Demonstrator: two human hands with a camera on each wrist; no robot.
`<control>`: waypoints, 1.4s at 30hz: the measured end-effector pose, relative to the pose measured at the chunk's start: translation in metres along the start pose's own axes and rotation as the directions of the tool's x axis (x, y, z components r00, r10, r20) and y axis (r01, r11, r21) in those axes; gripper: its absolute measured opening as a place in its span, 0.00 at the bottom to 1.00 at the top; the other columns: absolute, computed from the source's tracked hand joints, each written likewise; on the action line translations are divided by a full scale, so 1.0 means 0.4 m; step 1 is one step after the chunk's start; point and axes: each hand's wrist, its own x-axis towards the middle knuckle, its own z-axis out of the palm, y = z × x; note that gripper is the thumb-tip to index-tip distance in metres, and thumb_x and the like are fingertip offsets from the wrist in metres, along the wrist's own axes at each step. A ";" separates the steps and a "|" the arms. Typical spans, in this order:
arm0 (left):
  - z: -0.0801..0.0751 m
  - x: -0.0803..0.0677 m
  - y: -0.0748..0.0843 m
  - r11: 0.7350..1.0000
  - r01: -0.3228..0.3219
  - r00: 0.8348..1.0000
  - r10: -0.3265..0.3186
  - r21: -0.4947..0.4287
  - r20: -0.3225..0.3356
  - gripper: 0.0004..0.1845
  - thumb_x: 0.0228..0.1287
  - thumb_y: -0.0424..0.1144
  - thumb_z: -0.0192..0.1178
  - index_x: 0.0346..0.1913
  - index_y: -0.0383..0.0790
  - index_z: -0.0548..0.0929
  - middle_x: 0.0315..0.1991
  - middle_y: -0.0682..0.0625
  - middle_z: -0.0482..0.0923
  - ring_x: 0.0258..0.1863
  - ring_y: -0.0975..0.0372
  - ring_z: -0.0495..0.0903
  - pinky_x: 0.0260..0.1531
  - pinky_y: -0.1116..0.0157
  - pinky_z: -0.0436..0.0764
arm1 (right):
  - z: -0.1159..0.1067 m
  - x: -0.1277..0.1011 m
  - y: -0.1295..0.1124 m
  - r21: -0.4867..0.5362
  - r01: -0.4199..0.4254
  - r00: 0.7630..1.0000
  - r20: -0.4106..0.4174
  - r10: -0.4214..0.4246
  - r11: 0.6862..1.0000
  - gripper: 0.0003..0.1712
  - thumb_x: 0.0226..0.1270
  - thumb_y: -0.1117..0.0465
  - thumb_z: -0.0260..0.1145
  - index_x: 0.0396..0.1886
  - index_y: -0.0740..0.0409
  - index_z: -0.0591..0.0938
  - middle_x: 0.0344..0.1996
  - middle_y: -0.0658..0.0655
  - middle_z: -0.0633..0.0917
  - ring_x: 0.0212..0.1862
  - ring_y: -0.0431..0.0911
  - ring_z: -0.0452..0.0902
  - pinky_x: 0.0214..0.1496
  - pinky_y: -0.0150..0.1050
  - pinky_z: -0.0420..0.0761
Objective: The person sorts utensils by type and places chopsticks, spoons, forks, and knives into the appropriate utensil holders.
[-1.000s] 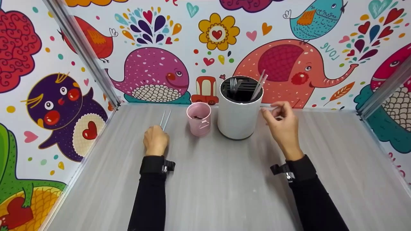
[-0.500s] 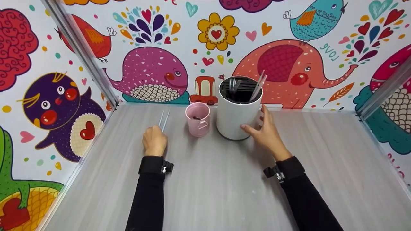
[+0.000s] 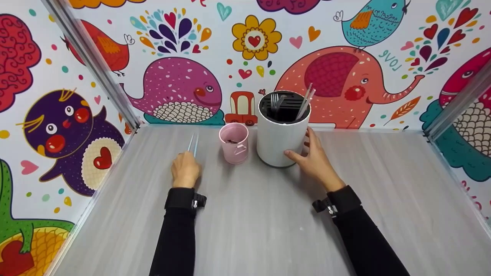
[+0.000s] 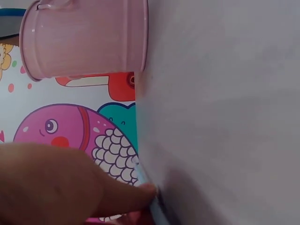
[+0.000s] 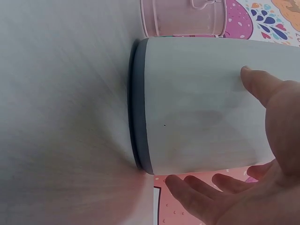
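Observation:
My left hand rests low on the table and pinches a pair of thin light-blue sticks, like chopsticks, whose far ends point at the back wall. In the left wrist view the thumb and a finger close on one pale blue stick. My right hand spans the right side of a white cylindrical utensil holder, thumb on its front and fingers along its side. The holder stands upright, with forks and clear sticks in its black slotted top.
A small pink bucket with dark bits inside stands left of the holder, close beside it. Cartoon-printed walls enclose the grey wood-grain table at the back and sides, with metal corner posts.
My right hand has come down and left from beside the holder's upper right onto its side, opening out from a pinched shape. The left hand keeps the light-blue sticks in nearly the same place.

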 end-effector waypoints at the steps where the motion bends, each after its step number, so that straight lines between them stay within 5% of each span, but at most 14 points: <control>1: 0.000 0.000 0.002 1.000 -0.002 1.000 0.002 0.001 0.012 0.10 0.61 0.29 0.55 0.40 0.25 0.82 0.41 0.33 0.80 0.40 0.39 0.83 0.39 0.46 0.82 | 0.000 0.000 0.000 -0.002 0.012 1.000 -0.001 -0.012 1.000 0.67 0.52 0.35 0.75 0.81 0.43 0.42 0.77 0.59 0.55 0.74 0.61 0.63 0.69 0.58 0.72; 7: -0.004 -0.002 0.017 1.000 -0.029 0.999 0.029 0.003 0.026 0.14 0.61 0.33 0.55 0.45 0.27 0.82 0.44 0.36 0.78 0.44 0.38 0.81 0.43 0.44 0.81 | 0.004 0.002 0.001 0.000 0.032 0.999 -0.003 -0.032 0.999 0.66 0.53 0.37 0.75 0.81 0.43 0.44 0.76 0.59 0.57 0.72 0.61 0.66 0.68 0.58 0.73; 12: -0.010 0.008 0.031 0.986 -0.070 0.997 0.067 -0.150 -0.022 0.14 0.68 0.36 0.54 0.51 0.32 0.78 0.47 0.38 0.79 0.49 0.42 0.80 0.51 0.46 0.79 | 0.004 0.000 0.003 0.005 0.032 0.999 -0.003 -0.032 0.999 0.65 0.54 0.37 0.75 0.81 0.43 0.44 0.76 0.59 0.58 0.72 0.60 0.66 0.68 0.58 0.74; 18: -0.018 0.016 0.046 0.927 -0.084 0.995 0.057 -0.365 -0.084 0.11 0.73 0.37 0.54 0.53 0.36 0.75 0.47 0.42 0.80 0.48 0.50 0.80 0.50 0.52 0.81 | 0.003 -0.003 0.008 0.014 0.019 1.000 0.005 -0.019 1.000 0.66 0.54 0.36 0.74 0.81 0.43 0.42 0.76 0.58 0.57 0.73 0.59 0.65 0.69 0.58 0.73; 23: -0.054 0.006 0.067 0.869 -0.176 0.970 0.072 -0.463 -0.233 0.08 0.70 0.38 0.58 0.48 0.40 0.78 0.43 0.45 0.83 0.44 0.53 0.84 0.48 0.55 0.81 | 0.002 -0.005 0.009 0.018 0.005 1.000 0.011 -0.006 1.000 0.67 0.53 0.35 0.74 0.81 0.42 0.42 0.77 0.58 0.56 0.74 0.58 0.64 0.70 0.58 0.72; 29: -0.115 -0.013 0.095 0.790 -0.344 0.895 0.111 -0.508 -0.432 0.11 0.67 0.39 0.63 0.51 0.45 0.81 0.41 0.47 0.86 0.40 0.57 0.87 0.44 0.58 0.85 | 0.000 -0.004 0.006 0.011 0.011 1.000 0.012 -0.011 1.000 0.66 0.54 0.36 0.74 0.81 0.44 0.42 0.77 0.58 0.56 0.73 0.59 0.65 0.69 0.58 0.73; 35: -0.156 -0.036 0.118 0.749 -0.488 0.809 0.195 -0.449 -0.554 0.11 0.72 0.45 0.59 0.48 0.44 0.86 0.42 0.48 0.86 0.39 0.60 0.86 0.42 0.62 0.87 | 0.000 0.000 0.005 -0.005 0.020 1.000 0.005 -0.020 1.000 0.66 0.55 0.38 0.75 0.81 0.48 0.42 0.76 0.61 0.57 0.72 0.61 0.66 0.68 0.57 0.74; 42: -0.188 -0.068 0.157 0.636 -0.687 0.652 0.325 -0.352 -0.685 0.13 0.71 0.40 0.59 0.51 0.40 0.88 0.42 0.47 0.82 0.41 0.62 0.83 0.47 0.65 0.85 | -0.001 0.002 0.003 -0.011 0.014 1.000 0.012 -0.014 1.000 0.67 0.54 0.37 0.74 0.81 0.48 0.41 0.77 0.62 0.56 0.73 0.61 0.65 0.69 0.58 0.73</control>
